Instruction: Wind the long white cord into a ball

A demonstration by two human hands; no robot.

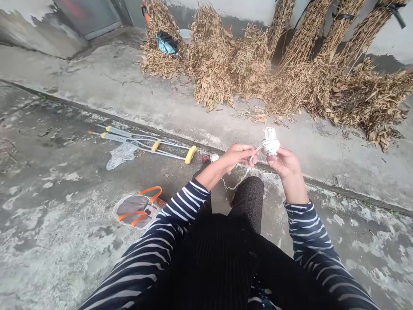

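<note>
The near edge of the concrete walkway (80, 82) enters high at the left and slants down toward the right. On its near side, stained concrete ground (64, 254) gives wide room at the left. A pair of metal crutches (155, 146) lies there beside the edge, yellow pads to the right. A clear plastic bag (121, 156) lies against their near side, and closer to the person is a tote bag (129, 206) with orange handles. Along the walkway's far edge, by the wall, dried stalks (214, 56) stand in leafy bundles and spread off to the right, leaving a band of room before the near edge.

The left hand (237, 157) has its thumb and forefinger closed in a pinch on a length of white cord (247, 172), whose loose part drops and bends leftward near the trouser leg (250, 198). From the pinch it runs to the hank (270, 142), raised in the air and seen against the walkway just past its near edge. The hank is short, thick and upright, with turns crossing its middle and a narrower end sticking up. The right hand (285, 163) grips its lower right side with half-curled fingers.
</note>
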